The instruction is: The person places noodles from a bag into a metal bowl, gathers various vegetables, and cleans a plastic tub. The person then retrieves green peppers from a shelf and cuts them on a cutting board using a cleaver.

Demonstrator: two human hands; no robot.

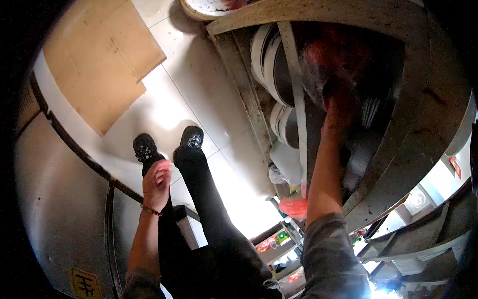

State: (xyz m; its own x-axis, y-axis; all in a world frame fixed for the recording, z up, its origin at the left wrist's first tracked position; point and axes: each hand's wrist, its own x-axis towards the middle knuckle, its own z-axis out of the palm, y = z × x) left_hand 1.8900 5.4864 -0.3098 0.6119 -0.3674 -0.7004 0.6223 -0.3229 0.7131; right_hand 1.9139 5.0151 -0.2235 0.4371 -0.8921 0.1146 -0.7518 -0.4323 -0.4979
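Grey-framed shelving (294,74), viewed from above: the right hand (339,103) reaches into a dark compartment, where a red, plastic-wrapped bundle (323,54) lies beside it; shadow hides whether the fingers grip or merely touch. The left hand (157,184), loosely curled, shows nothing held. Judging from the arm's depth, the reach is made; a secure hold is not yet evident.

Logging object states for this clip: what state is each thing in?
Left hand: empty, fingers loosely curled
Right hand: inside the dark shelf compartment; grip unclear
Reddish bundle: in that compartment, by the right hand; too dark to tell more
Cardboard: flat on the floor
White-rimmed containers: stacked
Red plastic: bunched up
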